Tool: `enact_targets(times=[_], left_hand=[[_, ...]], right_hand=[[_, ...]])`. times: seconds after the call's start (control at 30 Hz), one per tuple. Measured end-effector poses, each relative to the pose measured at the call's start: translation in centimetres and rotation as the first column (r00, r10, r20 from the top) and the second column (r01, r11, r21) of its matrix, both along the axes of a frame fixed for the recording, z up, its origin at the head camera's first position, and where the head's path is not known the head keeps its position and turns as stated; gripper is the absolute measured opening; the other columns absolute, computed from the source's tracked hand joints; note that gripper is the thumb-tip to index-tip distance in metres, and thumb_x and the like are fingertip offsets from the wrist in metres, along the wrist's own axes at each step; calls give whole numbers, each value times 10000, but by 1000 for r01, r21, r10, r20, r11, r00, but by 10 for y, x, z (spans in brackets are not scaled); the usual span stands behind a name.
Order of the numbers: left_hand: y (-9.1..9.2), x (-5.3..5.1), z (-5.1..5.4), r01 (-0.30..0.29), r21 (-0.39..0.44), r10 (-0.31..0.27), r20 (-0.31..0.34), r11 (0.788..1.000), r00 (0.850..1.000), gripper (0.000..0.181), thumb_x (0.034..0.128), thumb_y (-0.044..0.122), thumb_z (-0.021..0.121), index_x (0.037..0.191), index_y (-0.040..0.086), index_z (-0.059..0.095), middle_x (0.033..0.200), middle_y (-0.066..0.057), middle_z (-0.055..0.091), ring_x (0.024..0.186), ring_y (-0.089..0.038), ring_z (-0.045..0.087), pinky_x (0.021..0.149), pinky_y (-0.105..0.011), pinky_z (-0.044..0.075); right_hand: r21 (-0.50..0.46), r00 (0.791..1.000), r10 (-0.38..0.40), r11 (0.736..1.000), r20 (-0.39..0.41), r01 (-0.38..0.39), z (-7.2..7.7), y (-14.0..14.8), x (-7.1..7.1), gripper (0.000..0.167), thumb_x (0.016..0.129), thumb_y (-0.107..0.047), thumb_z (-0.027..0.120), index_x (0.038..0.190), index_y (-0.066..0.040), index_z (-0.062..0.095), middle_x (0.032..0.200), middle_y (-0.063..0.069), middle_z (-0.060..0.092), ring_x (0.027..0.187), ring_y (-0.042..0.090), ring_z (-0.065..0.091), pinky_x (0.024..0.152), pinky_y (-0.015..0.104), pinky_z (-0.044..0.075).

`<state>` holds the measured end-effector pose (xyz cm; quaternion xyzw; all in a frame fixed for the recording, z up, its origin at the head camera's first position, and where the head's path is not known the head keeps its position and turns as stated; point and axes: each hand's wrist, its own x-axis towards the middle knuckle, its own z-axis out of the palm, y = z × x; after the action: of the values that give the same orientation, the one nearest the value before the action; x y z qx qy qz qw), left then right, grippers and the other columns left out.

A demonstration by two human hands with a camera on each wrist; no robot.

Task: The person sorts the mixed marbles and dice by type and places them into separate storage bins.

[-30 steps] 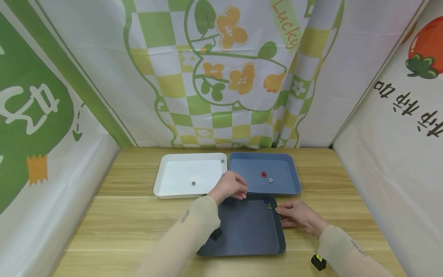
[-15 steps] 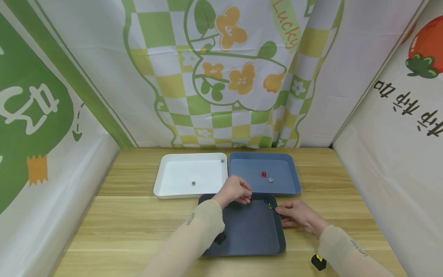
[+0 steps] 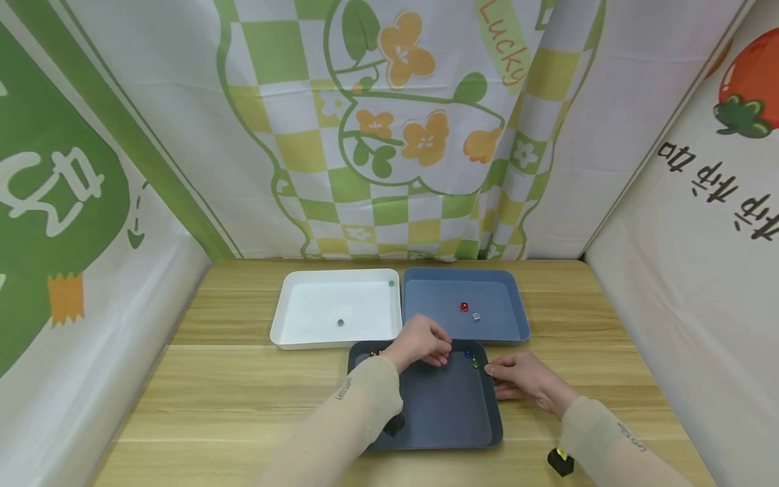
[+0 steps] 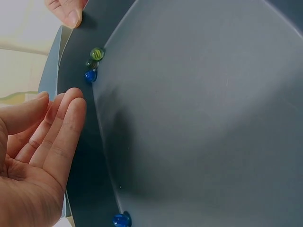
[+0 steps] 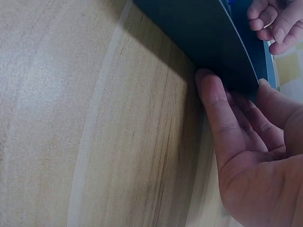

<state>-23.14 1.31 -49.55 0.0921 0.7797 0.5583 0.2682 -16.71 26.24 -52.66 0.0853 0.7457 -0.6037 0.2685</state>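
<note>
My left hand (image 3: 422, 341) hovers over the far edge of the dark grey tray (image 3: 447, 406). In the left wrist view its fingers are nearly straight, with no object visible between them and the thumb. My right hand (image 3: 523, 380) grips the tray's right rim, thumb on the edge and fingers against the outer wall, as the right wrist view shows. A green marble (image 4: 97, 54), a darker one and a blue marble (image 4: 90, 75) lie in the tray's far right corner. Another blue marble (image 4: 121, 219) lies farther along that edge. Small reddish-brown pieces (image 3: 376, 352) show beside the left sleeve.
Behind stand a white tray (image 3: 292, 311) with a brownish piece (image 3: 340, 322) and a green marble (image 3: 391, 283), and a blue tray (image 3: 438, 291) with a red piece (image 3: 464, 307) and a clear one (image 3: 477, 317). A curtain hangs at the wooden table's (image 3: 231, 379) back.
My left hand has slid right and slightly nearer along the dark tray's far edge, uncovering the reddish-brown pieces at its far left. The right hand has stayed at the rim.
</note>
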Motion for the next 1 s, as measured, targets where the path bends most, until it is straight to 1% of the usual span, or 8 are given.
enact_targets(times=[0.2,0.47,0.77,0.83,1.0], left_hand=[[4,2,-3,-1,6,1,8,1000,1000,167,904,-41,728,1059,-102,744,825,-194,747,796,-372,759,718,-453,658],[13,5,-12,-5,12,5,6,1000,1000,167,897,-58,727,1052,-120,735,786,-178,742,754,-356,759,682,-431,660],[21,8,-20,1,-25,-1,-7,1000,1000,145,906,-38,730,1038,-96,747,776,-149,745,668,-257,748,622,-360,656],[23,8,-22,-1,-29,1,-3,1000,1000,138,906,-35,731,1031,-89,750,769,-143,742,663,-253,746,613,-351,654],[27,11,-22,-1,-38,1,4,999,1000,125,903,-36,733,1019,-79,753,766,-130,739,682,-271,750,606,-341,651]], right_hand=[[-2,1000,-1,1000,2,1,1,0,0,390,1003,-170,676,1244,134,646,991,166,757,847,208,749,766,385,657],[13,1000,-4,1000,10,4,1,0,-1,386,1003,-174,676,1240,129,650,971,139,755,838,199,741,755,377,657],[32,1000,-1,999,10,0,0,0,-1,382,1010,-181,667,1242,123,652,977,136,753,845,207,740,757,385,657],[31,1000,-1,1000,9,1,0,0,-1,384,1011,-181,665,1245,123,651,984,142,754,851,213,743,761,390,657],[19,1000,0,1000,9,0,0,0,-1,390,1010,-183,667,1249,125,649,1002,158,754,867,222,748,771,398,656]])
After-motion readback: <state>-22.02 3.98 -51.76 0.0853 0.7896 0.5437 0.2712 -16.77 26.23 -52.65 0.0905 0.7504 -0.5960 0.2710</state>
